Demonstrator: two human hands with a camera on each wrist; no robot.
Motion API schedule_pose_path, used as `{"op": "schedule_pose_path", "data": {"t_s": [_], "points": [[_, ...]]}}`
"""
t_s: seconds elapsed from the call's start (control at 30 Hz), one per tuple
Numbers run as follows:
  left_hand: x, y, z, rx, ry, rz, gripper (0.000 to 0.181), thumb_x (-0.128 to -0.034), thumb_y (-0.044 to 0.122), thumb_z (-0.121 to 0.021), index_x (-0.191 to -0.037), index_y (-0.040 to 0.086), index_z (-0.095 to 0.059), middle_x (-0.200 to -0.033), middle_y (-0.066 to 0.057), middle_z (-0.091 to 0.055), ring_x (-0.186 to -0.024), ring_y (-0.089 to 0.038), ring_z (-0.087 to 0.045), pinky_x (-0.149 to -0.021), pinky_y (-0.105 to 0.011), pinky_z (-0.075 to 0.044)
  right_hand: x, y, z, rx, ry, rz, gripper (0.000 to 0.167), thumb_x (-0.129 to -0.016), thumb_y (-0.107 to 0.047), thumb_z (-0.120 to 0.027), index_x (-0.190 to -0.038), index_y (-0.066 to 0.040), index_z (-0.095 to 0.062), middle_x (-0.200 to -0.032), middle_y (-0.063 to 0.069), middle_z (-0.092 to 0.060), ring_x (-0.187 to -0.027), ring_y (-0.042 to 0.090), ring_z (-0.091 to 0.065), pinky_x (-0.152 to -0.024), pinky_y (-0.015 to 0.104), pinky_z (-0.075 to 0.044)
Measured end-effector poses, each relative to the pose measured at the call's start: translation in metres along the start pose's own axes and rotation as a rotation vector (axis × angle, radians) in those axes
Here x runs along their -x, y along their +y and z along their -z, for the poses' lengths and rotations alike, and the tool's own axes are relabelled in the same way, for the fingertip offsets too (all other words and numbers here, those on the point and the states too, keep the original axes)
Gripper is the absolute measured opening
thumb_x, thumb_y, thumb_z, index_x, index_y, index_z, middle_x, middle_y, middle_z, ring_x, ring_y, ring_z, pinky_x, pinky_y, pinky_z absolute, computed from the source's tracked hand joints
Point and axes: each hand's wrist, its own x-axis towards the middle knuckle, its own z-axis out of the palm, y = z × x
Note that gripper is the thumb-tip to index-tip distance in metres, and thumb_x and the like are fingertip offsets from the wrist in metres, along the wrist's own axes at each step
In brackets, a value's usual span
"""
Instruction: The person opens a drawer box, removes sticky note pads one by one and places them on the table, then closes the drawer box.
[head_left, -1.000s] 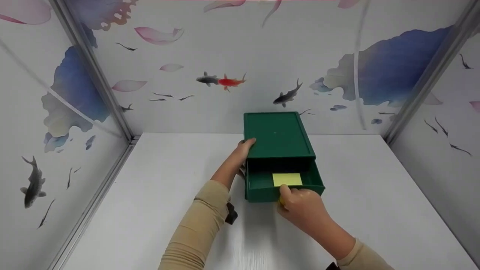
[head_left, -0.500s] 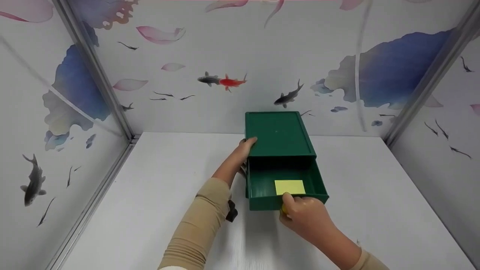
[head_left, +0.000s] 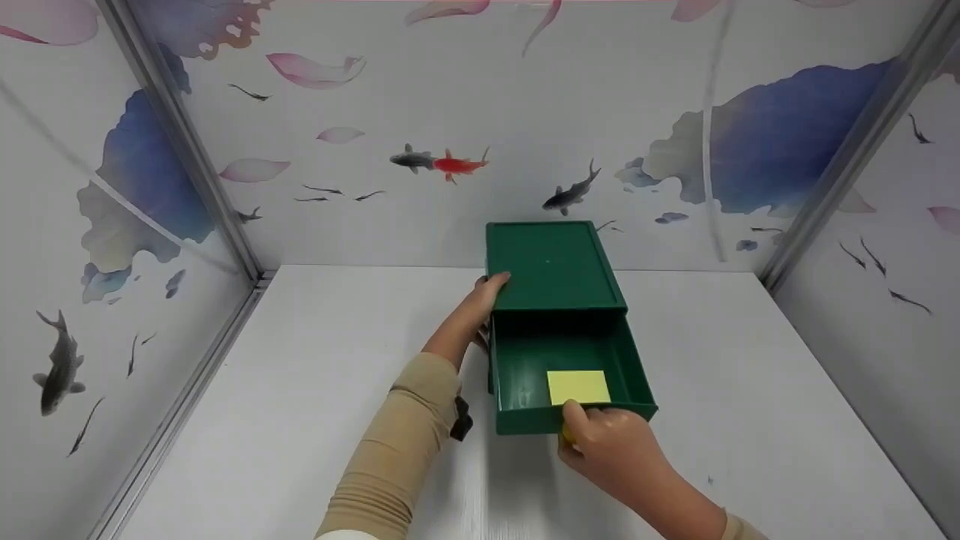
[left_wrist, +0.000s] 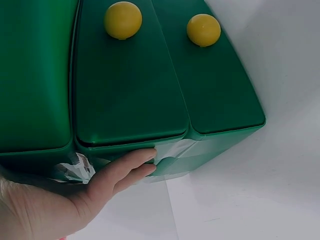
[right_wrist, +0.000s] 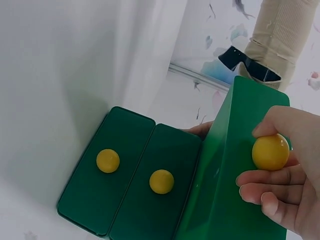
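A green drawer cabinet [head_left: 553,262] stands at the back of the white table, its top drawer [head_left: 521,367] pulled far out. On the drawer floor, by the front wall, lies a pale yellow paper note [head_left: 578,384]. My right hand [head_left: 615,442] pinches the round yellow knob [right_wrist: 270,152] of this drawer between thumb and fingers. Against the cabinet's left side rests my left hand [head_left: 480,304], thumb over the top edge. In the left wrist view its fingers [left_wrist: 127,167] lie fairly straight along the side wall.
Below the pulled drawer are two closed drawers, each with a yellow knob [right_wrist: 162,181]. Clear tape [left_wrist: 177,149] runs on the cabinet's side. The white table [head_left: 360,322] is enclosed by printed panels with metal corner posts [head_left: 176,135].
The top drawer has slid further out toward me, with my right hand on its knob. The paper note has come along with it. My left hand has stayed on the cabinet's side.
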Motion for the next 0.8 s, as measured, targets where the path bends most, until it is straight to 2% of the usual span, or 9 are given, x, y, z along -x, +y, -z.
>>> {"op": "schedule_pose_path", "data": {"t_s": [0.13,0.33,0.43,0.6,0.8], "points": [[0.000,0.000,0.000,0.004,0.008,0.002,0.084,-0.0928,0.062,-0.042,-0.158,0.024,-0.008,-0.153,-0.028,-0.021,-0.128,-0.059,-0.031,-0.092,-0.072,-0.037,0.003,-0.002,0.001,-0.004,-0.024,0.001,0.038,-0.068,-0.015,-0.082,-0.078,-0.012,-0.046,-0.051,-0.003,-0.035,-0.039,0.009,-0.032,-0.045,0.020,-0.041],[-0.001,0.000,0.000,0.016,0.006,0.003,0.083,-0.0929,0.062,-0.043,-0.159,0.026,-0.007,-0.155,-0.026,-0.018,-0.130,-0.059,-0.028,-0.092,-0.072,-0.036,0.008,-0.002,-0.001,-0.035,-0.036,-0.015,0.039,-0.071,-0.017,-0.085,-0.079,-0.013,-0.047,-0.052,-0.003,-0.037,-0.041,0.008,-0.033,-0.045,0.018,-0.038],[-0.001,0.001,-0.001,0.013,0.003,0.003,0.084,-0.0926,0.063,-0.043,-0.158,0.026,-0.007,-0.154,-0.027,-0.018,-0.129,-0.059,-0.029,-0.092,-0.071,-0.036,0.009,-0.003,0.003,-0.047,-0.072,-0.033,0.042,-0.071,-0.019,-0.088,-0.080,-0.013,-0.048,-0.053,-0.003,-0.040,-0.043,0.009,-0.036,-0.047,0.019,-0.041],[-0.001,0.002,-0.001,0.008,-0.001,0.013,0.084,-0.0921,0.064,-0.043,-0.159,0.027,-0.006,-0.154,-0.028,-0.019,-0.129,-0.059,-0.030,-0.093,-0.071,-0.037,0.006,-0.004,0.020,-0.060,-0.159,-0.077,0.040,-0.071,-0.025,-0.088,-0.080,-0.014,-0.051,-0.055,-0.004,-0.044,-0.048,0.010,-0.043,-0.051,0.022,-0.048],[-0.002,0.000,0.002,0.007,-0.004,0.013,0.085,-0.0921,0.064,-0.042,-0.159,0.027,-0.006,-0.154,-0.027,-0.019,-0.129,-0.058,-0.030,-0.092,-0.071,-0.037,-0.003,-0.002,0.051,-0.126,-0.261,-0.103,0.033,-0.074,-0.031,-0.085,-0.084,-0.016,-0.059,-0.069,-0.004,-0.064,-0.057,0.009,-0.055,-0.057,0.027,-0.054]]}}
